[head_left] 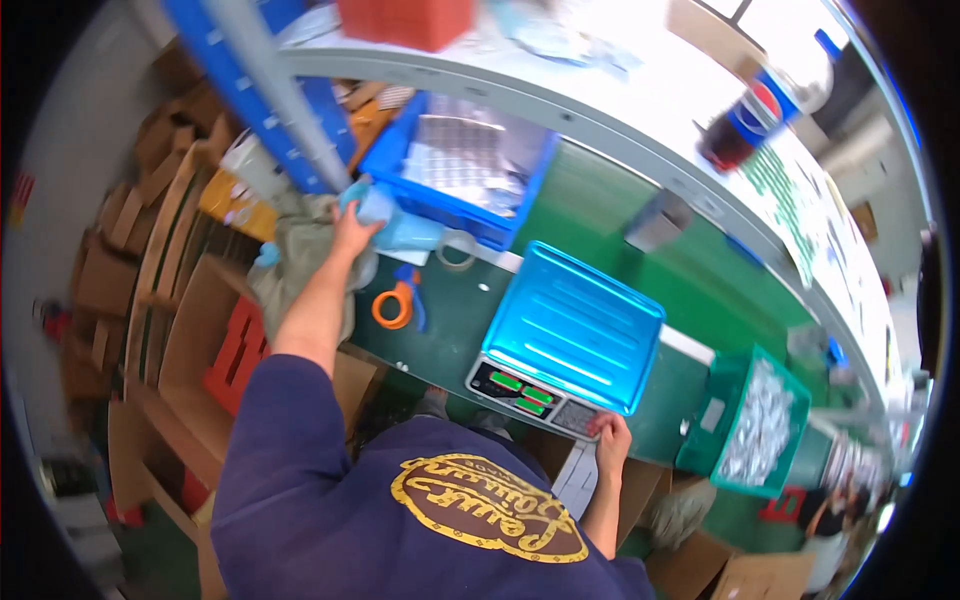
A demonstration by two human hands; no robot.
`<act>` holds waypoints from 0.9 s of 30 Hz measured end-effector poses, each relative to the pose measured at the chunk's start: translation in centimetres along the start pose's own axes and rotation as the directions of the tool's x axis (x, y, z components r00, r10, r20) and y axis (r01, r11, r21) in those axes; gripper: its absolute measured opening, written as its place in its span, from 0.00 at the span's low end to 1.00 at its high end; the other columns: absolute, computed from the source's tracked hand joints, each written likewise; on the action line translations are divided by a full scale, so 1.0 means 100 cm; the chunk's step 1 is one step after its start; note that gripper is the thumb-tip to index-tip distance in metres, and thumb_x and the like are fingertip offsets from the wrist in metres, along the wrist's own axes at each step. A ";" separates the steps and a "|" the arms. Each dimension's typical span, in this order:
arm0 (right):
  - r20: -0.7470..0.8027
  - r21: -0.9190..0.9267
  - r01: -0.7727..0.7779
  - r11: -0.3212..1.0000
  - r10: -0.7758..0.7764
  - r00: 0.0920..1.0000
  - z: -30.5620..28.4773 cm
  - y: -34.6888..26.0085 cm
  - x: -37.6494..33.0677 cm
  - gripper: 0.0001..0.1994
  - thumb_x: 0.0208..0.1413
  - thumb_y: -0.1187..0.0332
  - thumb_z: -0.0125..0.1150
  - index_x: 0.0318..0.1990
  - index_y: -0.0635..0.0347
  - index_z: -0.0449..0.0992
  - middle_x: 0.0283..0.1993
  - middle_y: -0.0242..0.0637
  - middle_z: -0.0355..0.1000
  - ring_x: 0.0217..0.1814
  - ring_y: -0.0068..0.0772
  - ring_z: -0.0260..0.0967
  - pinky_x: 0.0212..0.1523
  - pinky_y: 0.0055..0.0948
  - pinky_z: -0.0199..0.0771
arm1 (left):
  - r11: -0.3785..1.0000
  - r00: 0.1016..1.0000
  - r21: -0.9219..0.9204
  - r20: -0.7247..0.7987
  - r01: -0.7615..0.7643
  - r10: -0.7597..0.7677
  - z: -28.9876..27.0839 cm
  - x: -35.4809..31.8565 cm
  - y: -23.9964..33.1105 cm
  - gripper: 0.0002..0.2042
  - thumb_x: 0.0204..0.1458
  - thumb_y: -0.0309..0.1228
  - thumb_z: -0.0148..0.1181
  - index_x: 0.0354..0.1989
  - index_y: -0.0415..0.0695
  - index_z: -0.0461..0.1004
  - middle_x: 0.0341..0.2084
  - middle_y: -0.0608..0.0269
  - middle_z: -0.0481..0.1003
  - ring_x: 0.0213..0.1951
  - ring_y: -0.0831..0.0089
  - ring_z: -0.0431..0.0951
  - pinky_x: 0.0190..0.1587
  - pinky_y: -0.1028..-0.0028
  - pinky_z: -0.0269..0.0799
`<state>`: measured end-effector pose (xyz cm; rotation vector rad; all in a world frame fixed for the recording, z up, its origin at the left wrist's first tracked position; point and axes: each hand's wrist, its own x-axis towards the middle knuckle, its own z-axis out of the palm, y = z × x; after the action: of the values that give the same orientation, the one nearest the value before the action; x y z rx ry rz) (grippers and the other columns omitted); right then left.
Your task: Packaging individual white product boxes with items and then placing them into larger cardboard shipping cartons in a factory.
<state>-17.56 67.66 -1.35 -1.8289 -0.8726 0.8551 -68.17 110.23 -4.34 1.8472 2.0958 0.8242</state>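
Note:
My left hand (352, 232) reaches to the far left of the bench. Its fingers are closed around a light blue, soft-looking item (374, 203), whose exact kind is blurred. Right beside it lies a light blue cylinder (415, 233). My right hand (612, 436) is at the near right corner of a digital scale (530, 398), with its fingers curled by the keypad. A shiny blue tray (575, 325) forms the scale's top and bears nothing. Between the scale and my left arm are orange-handled scissors (395, 306) and a roll of clear tape (458, 250).
A blue bin (520, 225) with packaged sheets stands at the back. To the right is a green bin (735, 415) of silvery packets. A shelf (540, 85) overhangs the bench, bearing a cola bottle (740, 125). Cardboard boxes (190, 340) crowd the left; a grey-green cloth (305, 255) hangs near my left forearm.

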 end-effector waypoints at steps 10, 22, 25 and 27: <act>-0.601 -0.184 0.106 0.977 -0.197 0.774 -0.131 -0.040 0.055 0.11 0.55 0.81 0.49 0.43 0.62 0.74 0.38 0.37 0.75 0.41 0.27 0.74 0.44 0.26 0.73 | 0.855 0.981 -0.502 -0.191 -0.131 0.039 0.006 -0.119 0.167 0.10 0.56 0.26 0.57 0.46 0.40 0.71 0.44 0.55 0.72 0.45 0.68 0.73 0.50 0.72 0.69; -0.477 -0.544 -0.497 0.676 0.238 0.846 -0.387 0.209 0.055 0.26 0.49 0.57 0.61 0.56 0.56 0.69 0.38 0.55 0.76 0.40 0.56 0.75 0.40 0.46 0.73 | 0.813 0.557 -0.574 0.647 -0.094 0.521 0.285 -0.026 0.466 0.44 0.38 0.37 0.77 0.64 0.41 0.58 0.57 0.51 0.67 0.58 0.62 0.68 0.63 0.66 0.62; -0.424 -0.563 -0.534 0.631 0.334 0.842 -0.360 0.180 0.088 0.21 0.49 0.60 0.62 0.50 0.57 0.72 0.35 0.51 0.77 0.42 0.56 0.75 0.43 0.46 0.73 | 0.456 0.486 -0.702 0.710 0.548 0.510 0.330 -0.009 0.454 0.29 0.49 0.30 0.68 0.60 0.41 0.65 0.56 0.57 0.69 0.56 0.63 0.71 0.55 0.64 0.71; -0.520 -0.644 -0.428 0.634 0.048 0.853 -0.364 0.197 0.063 0.20 0.52 0.65 0.59 0.52 0.61 0.71 0.39 0.54 0.76 0.43 0.56 0.74 0.43 0.46 0.72 | 0.378 0.388 -0.734 0.640 0.564 0.663 0.390 -0.023 0.475 0.20 0.62 0.39 0.47 0.58 0.41 0.69 0.53 0.55 0.72 0.52 0.62 0.73 0.56 0.65 0.72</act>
<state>20.11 50.72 -7.99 -2.7874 -0.7017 0.1377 -7.81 120.34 -10.66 1.0945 0.4262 0.4905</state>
